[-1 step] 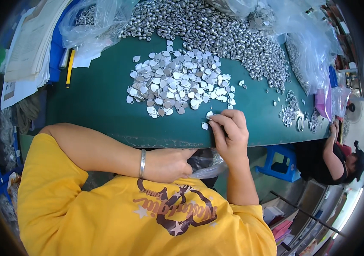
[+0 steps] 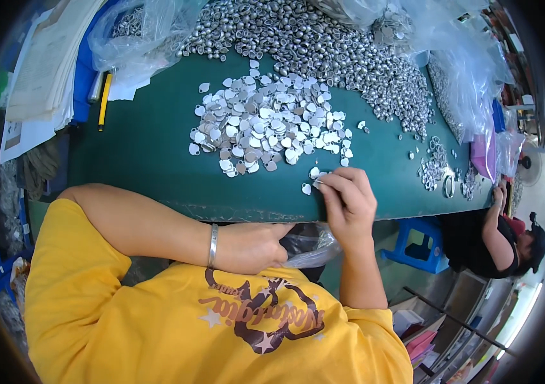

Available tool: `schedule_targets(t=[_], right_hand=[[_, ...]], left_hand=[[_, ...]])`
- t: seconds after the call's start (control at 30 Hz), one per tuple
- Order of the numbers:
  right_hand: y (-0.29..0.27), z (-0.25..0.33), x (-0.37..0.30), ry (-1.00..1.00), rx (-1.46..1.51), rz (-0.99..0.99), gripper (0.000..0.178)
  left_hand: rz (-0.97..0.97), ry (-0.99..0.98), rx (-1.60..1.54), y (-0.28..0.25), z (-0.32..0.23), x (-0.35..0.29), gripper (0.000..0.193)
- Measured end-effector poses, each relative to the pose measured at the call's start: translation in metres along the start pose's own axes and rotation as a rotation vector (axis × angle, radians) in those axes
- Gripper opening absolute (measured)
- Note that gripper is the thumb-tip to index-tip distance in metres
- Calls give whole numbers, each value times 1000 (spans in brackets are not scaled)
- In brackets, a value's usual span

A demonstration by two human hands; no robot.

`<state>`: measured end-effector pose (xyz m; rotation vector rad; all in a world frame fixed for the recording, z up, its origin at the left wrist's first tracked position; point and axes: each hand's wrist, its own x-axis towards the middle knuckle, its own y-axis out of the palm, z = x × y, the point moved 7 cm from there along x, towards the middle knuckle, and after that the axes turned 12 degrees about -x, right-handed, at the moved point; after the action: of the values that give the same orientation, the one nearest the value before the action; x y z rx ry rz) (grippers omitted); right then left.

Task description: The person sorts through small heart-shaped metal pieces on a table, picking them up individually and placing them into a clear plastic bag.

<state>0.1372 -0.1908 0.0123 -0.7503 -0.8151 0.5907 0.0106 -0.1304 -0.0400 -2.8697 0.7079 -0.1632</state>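
On the green table lies a pile of small flat silver tags, each rounded with a little looped tab. Near the table's front edge, my right hand pinches one silver tag between thumb and fingers. Two loose tags lie beside those fingertips, one a little beyond them and one to the left. Below the table edge, my left hand has its index finger stretched out and the others curled at the rim of a clear plastic bag. Its inner fingers are partly hidden.
A large heap of silver dome-shaped pieces spreads across the back. Clear bags stand at the back right, near small metal rings. Papers and a yellow pen lie left. A blue stool and another person are right.
My right hand has shifted slightly right and toward me. A tag now shows in its pinch, and the loose tag its fingertips partly covered is more exposed. My left hand stays put.
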Motion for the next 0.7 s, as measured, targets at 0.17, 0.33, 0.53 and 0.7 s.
schedule_targets(t=[0.17, 0.33, 0.53, 0.7], right_hand=[[-8, -8, -8, -43, 377, 303, 17], [3, -2, -3, 4, 76, 134, 23], [-8, -12, -9, 42, 93, 87, 15], [-13, -5, -16, -77, 303, 210, 14]], left_hand=[[-59, 130, 51, 1, 0, -1, 13], [-11, 53, 64, -1, -3, 0, 11], [12, 24, 48, -2, -3, 2, 11], [-3, 71, 61, -2, -4, 1, 10]])
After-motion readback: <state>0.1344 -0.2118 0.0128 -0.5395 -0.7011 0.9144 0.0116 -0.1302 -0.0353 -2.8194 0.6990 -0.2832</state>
